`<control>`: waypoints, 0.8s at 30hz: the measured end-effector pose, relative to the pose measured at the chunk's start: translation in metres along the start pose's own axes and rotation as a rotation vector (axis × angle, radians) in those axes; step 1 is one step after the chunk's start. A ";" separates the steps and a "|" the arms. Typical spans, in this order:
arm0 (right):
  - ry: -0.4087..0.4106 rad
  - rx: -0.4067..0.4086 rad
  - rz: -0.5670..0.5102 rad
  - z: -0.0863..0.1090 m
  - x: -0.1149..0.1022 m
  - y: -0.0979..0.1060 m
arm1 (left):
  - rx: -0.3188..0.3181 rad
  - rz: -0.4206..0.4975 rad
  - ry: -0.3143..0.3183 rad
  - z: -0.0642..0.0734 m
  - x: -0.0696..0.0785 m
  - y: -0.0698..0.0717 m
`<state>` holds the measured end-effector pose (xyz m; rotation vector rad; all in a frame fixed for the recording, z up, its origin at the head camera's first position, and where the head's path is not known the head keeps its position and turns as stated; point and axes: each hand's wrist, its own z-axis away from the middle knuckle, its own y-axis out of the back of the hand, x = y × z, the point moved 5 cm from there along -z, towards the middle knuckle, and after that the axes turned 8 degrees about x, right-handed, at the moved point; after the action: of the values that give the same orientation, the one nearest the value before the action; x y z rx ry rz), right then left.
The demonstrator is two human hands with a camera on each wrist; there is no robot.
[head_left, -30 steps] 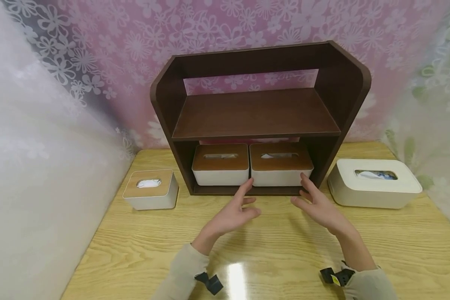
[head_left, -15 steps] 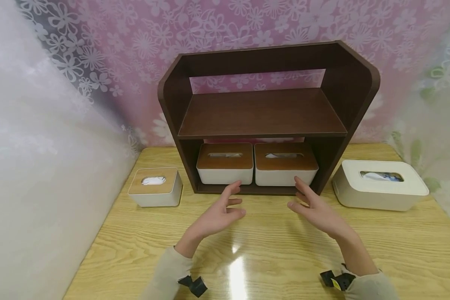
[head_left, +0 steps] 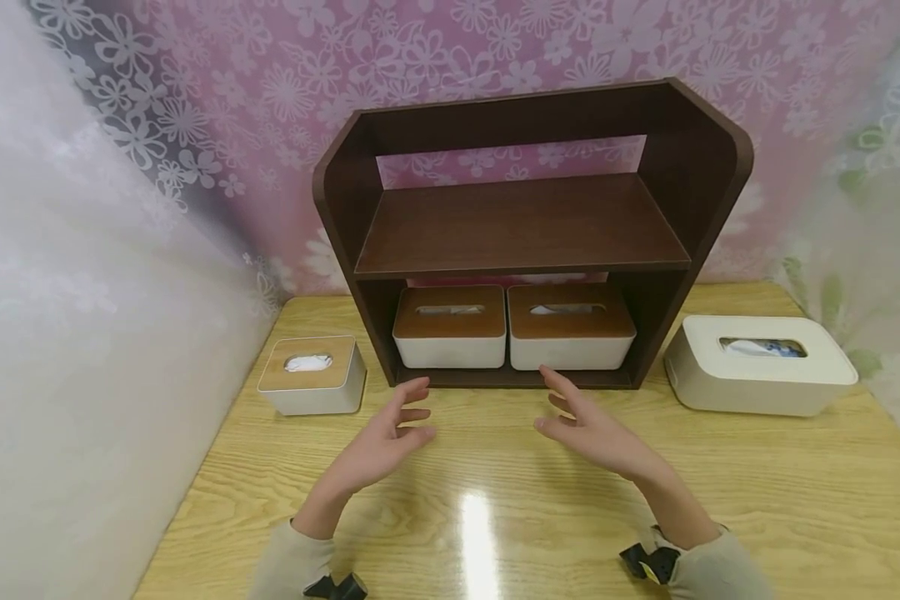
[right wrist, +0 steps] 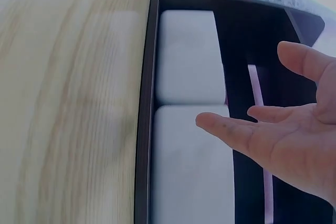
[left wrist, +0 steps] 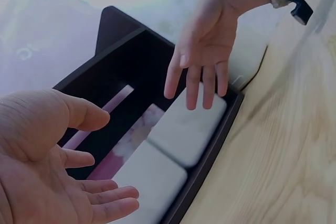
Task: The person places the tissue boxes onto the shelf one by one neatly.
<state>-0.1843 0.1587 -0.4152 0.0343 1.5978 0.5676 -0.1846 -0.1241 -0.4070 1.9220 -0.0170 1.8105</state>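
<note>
Under the middle board of the dark shelf unit [head_left: 525, 223], head view: left tissue box [head_left: 450, 352] and right tissue box [head_left: 572, 353], stored side by side, long axes laid crosswise. Both are set beyond the reaching hands; the right tissue box is approached more closely by the right hand [head_left: 598, 435], the left tissue box less so by the left hand [head_left: 378, 440]. Left wrist view: both hands shown with fingers extended, nothing held. Right wrist view: right hand seen ungripped, thumb parted widely; contact with the right tissue box cannot be told.
</note>
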 end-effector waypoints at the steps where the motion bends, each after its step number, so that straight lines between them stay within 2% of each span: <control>1: 0.002 -0.007 0.000 -0.001 -0.001 -0.003 | 0.009 0.006 0.001 0.002 0.000 0.003; 5: 0.001 -0.031 -0.004 -0.006 -0.004 -0.015 | 0.048 0.019 0.004 0.008 0.002 0.018; 9: 0.003 -0.060 -0.027 -0.010 -0.010 -0.029 | 0.097 0.012 -0.025 0.011 0.003 0.034; 13: 0.011 -0.096 -0.049 -0.016 -0.016 -0.047 | 0.183 -0.028 -0.053 0.013 0.000 0.056; 18: 0.018 -0.140 -0.077 -0.026 -0.023 -0.071 | 0.280 -0.026 -0.035 0.019 -0.006 0.082; 24: 0.014 -0.157 -0.089 -0.039 -0.031 -0.097 | 0.344 -0.004 -0.010 0.027 -0.011 0.104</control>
<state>-0.1866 0.0500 -0.4229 -0.1581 1.5556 0.6229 -0.1962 -0.2282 -0.3813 2.1580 0.3131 1.8986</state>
